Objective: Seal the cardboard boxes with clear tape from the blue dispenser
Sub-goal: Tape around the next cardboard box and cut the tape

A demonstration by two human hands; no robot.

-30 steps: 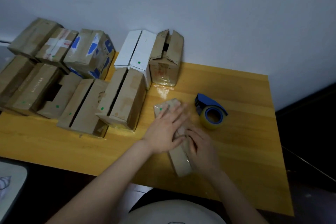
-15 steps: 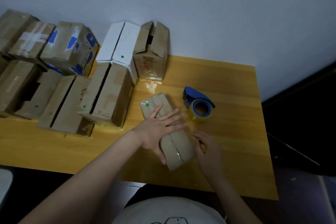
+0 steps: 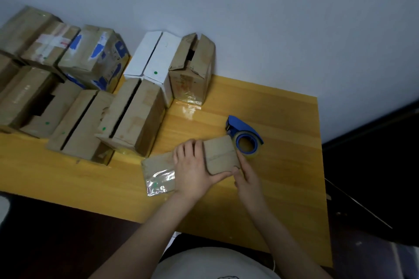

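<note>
1. Small cardboard box (image 3: 221, 156) lies flat and crosswise on the yellow wooden table (image 3: 283, 188), near the front edge, held between both hands.
2. Left hand (image 3: 192, 171) grips the box across its middle from above. Its fingers curl over the far edge and its thumb runs along the near edge towards the right end.
3. Right hand (image 3: 248, 180) is at the box's right end, with a forefinger lying up along the end face and the thumb at the near corner, next to the left thumb. Contact is seen, but I cannot tell whether it pinches or only steadies the box.
4. The box's left portion carries a shiny patch of clear tape (image 3: 159, 179) with a small green dot under it. A seam line runs across the right portion.
5. Blue tape dispenser (image 3: 243, 128) sits on the table just behind the box's right end. Its roll (image 3: 248, 148) faces the camera and is partly hidden by the box corner. Neither hand is on it.
6. Other cardboard boxes crowd the table's left and back:
   - two brown ones with gapped top flaps (image 3: 133, 115), (image 3: 79, 124);
   - a white box (image 3: 156, 59);
   - a tall brown box (image 3: 192, 70) with its flaps parted;
   - a box with blue markings (image 3: 95, 56).
7. A glossy film patch (image 3: 188, 110) lies on the table in front of the tall brown box.
</note>
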